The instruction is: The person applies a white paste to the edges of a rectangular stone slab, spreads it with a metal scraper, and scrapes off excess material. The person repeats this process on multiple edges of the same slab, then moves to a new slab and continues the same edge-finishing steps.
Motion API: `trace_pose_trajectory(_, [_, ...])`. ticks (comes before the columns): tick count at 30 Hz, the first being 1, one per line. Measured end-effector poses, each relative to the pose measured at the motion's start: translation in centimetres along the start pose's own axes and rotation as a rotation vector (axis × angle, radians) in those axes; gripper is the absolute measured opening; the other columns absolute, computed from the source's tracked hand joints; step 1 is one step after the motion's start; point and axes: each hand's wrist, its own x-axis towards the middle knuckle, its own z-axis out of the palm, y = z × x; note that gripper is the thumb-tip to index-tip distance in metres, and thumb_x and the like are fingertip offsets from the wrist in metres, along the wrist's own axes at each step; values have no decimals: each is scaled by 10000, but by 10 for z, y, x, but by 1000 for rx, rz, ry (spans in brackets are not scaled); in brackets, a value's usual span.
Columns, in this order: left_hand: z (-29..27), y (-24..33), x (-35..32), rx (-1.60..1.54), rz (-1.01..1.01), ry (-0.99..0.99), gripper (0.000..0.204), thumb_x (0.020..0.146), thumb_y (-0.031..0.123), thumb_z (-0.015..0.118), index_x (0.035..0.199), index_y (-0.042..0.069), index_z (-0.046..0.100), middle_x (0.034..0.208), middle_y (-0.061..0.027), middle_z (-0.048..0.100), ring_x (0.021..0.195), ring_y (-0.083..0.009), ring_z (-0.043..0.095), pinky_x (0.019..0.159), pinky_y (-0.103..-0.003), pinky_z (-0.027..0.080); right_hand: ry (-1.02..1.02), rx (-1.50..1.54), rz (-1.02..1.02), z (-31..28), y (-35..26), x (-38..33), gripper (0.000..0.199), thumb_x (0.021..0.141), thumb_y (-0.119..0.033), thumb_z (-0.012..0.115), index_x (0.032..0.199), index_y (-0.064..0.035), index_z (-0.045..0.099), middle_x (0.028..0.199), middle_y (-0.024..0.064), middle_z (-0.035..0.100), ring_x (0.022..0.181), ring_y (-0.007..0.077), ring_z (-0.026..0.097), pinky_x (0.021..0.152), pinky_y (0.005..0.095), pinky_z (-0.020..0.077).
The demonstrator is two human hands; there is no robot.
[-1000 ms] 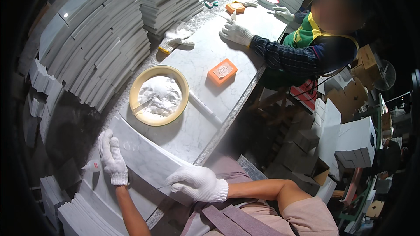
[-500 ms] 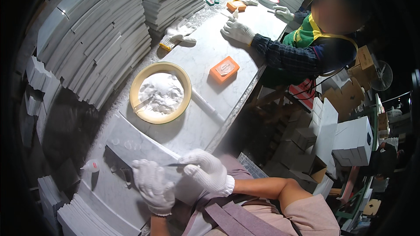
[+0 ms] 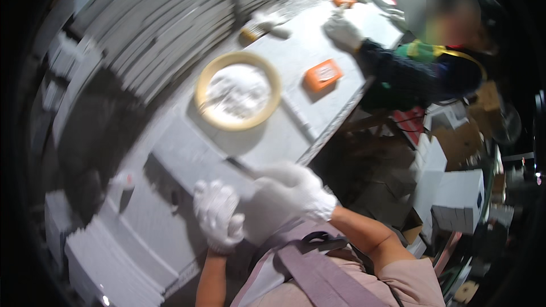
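My right hand [image 3: 293, 190], in a white knitted glove, is closed round a thin dark blade-like tool [image 3: 239, 166] that points up and left over a grey-white marble slab [image 3: 185, 150]. Motion blur hides the tool's exact kind. At the slab's lower edge is my left hand [image 3: 217, 216], also gloved, its fingers loosely bent and the thumb apart, with no object visible in it. Beyond the slab stands a yellow bowl [image 3: 203, 115] of white powder [image 3: 240, 92]. The slab's left edge casts a dark shadow on the surface below.
An orange box [image 3: 323, 75] and a pale stick [image 3: 300, 116] lie beside the bowl. A small white bottle [image 3: 122, 182] stands left. Stone stacks [image 3: 170, 28] line the far left. Across the table, a co-worker's gloved hand [image 3: 344, 29] works. Cartons [image 3: 455, 199] stand at right.
The whole view has shifted, so the bowl and orange box appear farther right and higher. My left hand's fingers, flatter before, are now more bent. The right hand keeps the tool.
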Motion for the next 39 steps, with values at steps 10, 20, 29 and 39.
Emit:
trace_pose_trajectory(10, [-10,-11,0,62,-66,103,366,975,341,569,918,-1,688,998,-193,642,956,-403,609,995,-561,421,31,-498,-350,48,-6,24,547,983,-106,733,1502,-80,562,1047,129,722,835,202,722,765,341,585])
trace_pose_trajectory(20, [-1,-12,-23,186,-320,184,361,1032,234,606,1310,27,710,1518,-239,541,1469,-468,451,1231,-594,343,4,-785,-389,71,-15,44,543,979,-153,681,1501,-96,541,976,150,713,819,363,707,713,466,562])
trace_pose_trajectory(29, [-2,-12,-25,176,-349,160,372,994,225,646,1294,26,735,1535,-247,540,1465,-490,459,1220,-587,364,-22,-702,-469,82,-10,51,744,964,-130,634,1648,-160,343,956,176,733,800,362,726,672,475,559])
trace_pose_trajectory(39, [-3,-11,-24,105,-410,69,397,980,192,635,1313,-8,715,1492,-265,571,1465,-501,453,1217,-615,351,-60,-758,-390,97,-18,56,663,957,-131,621,1573,-51,390,973,211,743,803,385,733,672,490,565])
